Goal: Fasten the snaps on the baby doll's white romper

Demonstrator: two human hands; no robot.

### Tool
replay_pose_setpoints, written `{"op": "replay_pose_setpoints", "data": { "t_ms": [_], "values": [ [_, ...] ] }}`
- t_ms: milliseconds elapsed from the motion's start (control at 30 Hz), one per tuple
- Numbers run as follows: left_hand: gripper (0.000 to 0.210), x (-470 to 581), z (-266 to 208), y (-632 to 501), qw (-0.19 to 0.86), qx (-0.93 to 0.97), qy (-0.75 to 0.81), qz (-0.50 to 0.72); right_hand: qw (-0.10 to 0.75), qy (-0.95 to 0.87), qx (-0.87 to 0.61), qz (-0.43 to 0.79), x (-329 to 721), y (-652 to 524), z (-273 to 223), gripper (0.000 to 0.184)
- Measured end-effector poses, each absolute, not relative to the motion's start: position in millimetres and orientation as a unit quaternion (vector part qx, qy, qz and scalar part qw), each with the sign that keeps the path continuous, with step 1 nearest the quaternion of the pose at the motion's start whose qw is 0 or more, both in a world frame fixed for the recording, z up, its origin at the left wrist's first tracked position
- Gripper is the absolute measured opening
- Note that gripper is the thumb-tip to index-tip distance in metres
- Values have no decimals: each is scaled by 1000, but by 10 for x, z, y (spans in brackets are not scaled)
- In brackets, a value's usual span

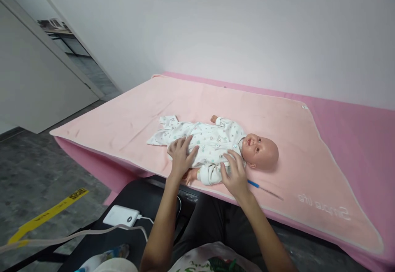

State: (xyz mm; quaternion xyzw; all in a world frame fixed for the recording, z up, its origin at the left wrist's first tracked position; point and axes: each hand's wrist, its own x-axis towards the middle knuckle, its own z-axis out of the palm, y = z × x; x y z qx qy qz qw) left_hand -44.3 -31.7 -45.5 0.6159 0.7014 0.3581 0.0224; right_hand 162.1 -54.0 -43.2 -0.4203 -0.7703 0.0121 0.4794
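Observation:
A baby doll (262, 150) lies on its back across the table, head to the right. It wears a white printed outfit (205, 134) with buttons down the front; the legs of the outfit trail flat to the left. My left hand (182, 156) rests on the outfit near the doll's hip, fingers spread. My right hand (236, 175) is at the doll's chest and near shoulder, its fingers apart and bent slightly over the fabric. Neither hand visibly grips anything. Just right of my right hand lies a thin tool with a blue handle (253, 184), partly hidden by the wrist.
A light pink blanket (123, 119) with a printed word covers the table over a darker pink cloth (364, 140). A white wall (216, 37) stands behind. At lower left, a black chair (132, 198) bears a white power bank (121, 216) with a cable.

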Motion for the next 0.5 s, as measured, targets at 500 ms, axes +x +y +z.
{"op": "replay_pose_setpoints", "data": {
  "t_ms": [500],
  "values": [
    [25, -607, -567, -265, 28, 620, 639, 454, 281, -729, -622, -63, 3040, -1243, -907, 25]
  ]
}}
